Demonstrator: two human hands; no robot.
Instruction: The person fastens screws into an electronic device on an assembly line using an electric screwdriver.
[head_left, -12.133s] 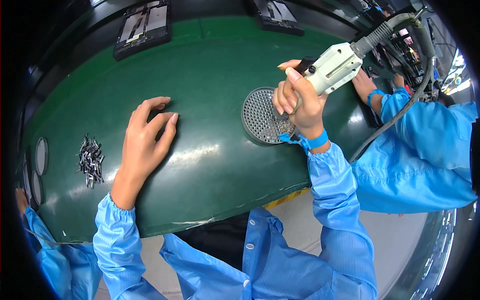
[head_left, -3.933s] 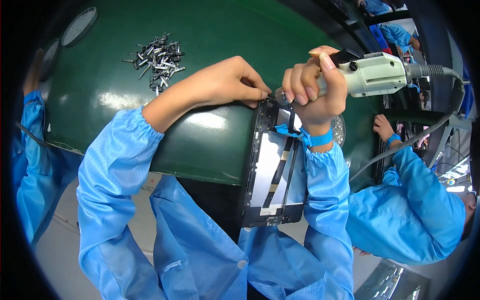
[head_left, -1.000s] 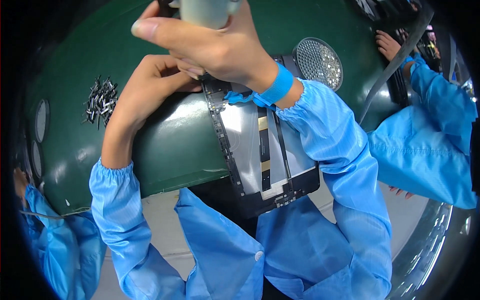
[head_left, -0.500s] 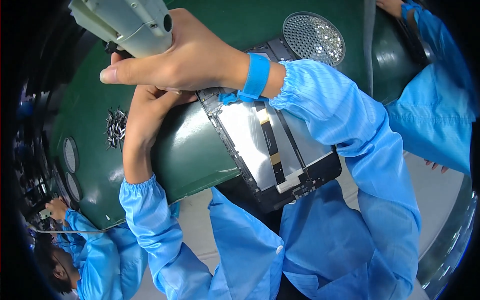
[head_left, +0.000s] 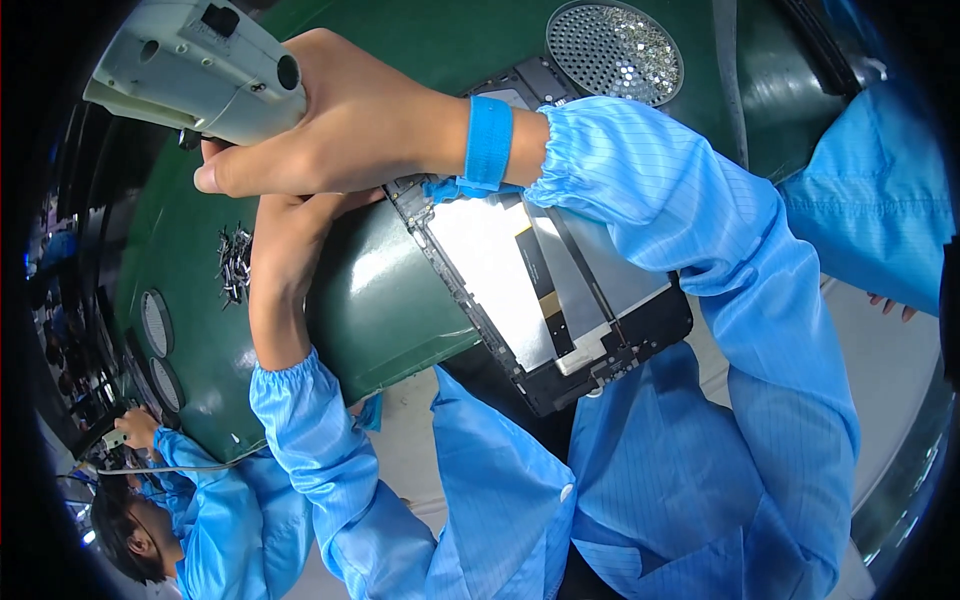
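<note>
My right hand [head_left: 320, 115] is closed around a pale grey electric screwdriver [head_left: 215, 75] at the upper left. The tool's working tip is out of sight. A blue band [head_left: 489, 143] circles my right wrist. Below, my left hand [head_left: 285, 230] lies partly behind the right one. A digit of it reaches to the upper left corner of an opened tablet [head_left: 480, 245], and its other fingers are mostly hidden. Silver panels and a dark ribbon cable [head_left: 541, 280] show inside the tablet, which lies tilted, its lower end past the table's near edge. My right forearm covers part of it.
A round perforated tray [head_left: 615, 52] with small shiny pieces stands beyond the tablet. Small dark and silver parts [head_left: 235, 265] lie piled on the green table [head_left: 400, 330] beside my left wrist. Two round dishes [head_left: 157, 323] sit farther left. Co-workers in blue [head_left: 245, 530] flank me.
My right hand has moved left with the screwdriver, whose body now leans further over. My left hand stays at the tablet's corner. The whole view has shifted slightly.
</note>
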